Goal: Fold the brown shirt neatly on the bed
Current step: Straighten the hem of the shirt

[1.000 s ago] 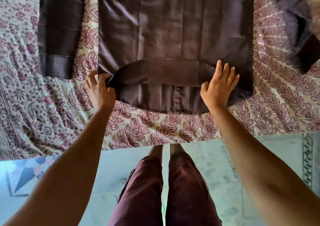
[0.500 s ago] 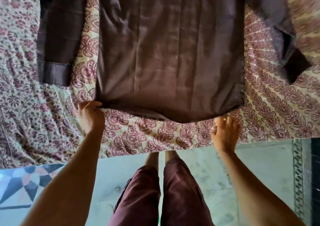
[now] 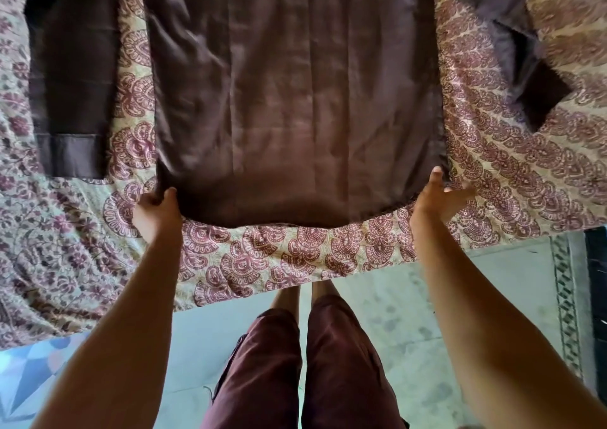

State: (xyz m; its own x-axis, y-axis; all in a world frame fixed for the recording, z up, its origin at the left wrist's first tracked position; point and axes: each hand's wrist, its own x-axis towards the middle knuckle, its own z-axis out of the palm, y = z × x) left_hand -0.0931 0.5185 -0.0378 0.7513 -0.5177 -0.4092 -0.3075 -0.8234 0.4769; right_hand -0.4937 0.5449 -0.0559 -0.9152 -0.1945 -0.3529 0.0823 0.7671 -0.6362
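Note:
The brown shirt [image 3: 295, 100] lies spread flat on the bed, its hem toward me. One sleeve [image 3: 72, 100] lies straight at the left, and the other sleeve [image 3: 525, 67] angles out at the right. My left hand [image 3: 157, 212] grips the hem's left corner with curled fingers. At the hem's right corner my right hand [image 3: 433, 202] holds the cloth, with the thumb on top and the fingers spread out to the right. The hem sags in a curve between my hands.
A cream bedsheet [image 3: 262, 258] with maroon paisley print covers the bed, and its edge runs just below the hem. Beyond that edge are a pale tiled floor [image 3: 394, 313] and my legs in maroon shorts [image 3: 295, 363].
The turned-up hem has been pulled down flat. Both hands moved out from the hem's middle to its two corners, and the right hand went from lying flat to holding the corner.

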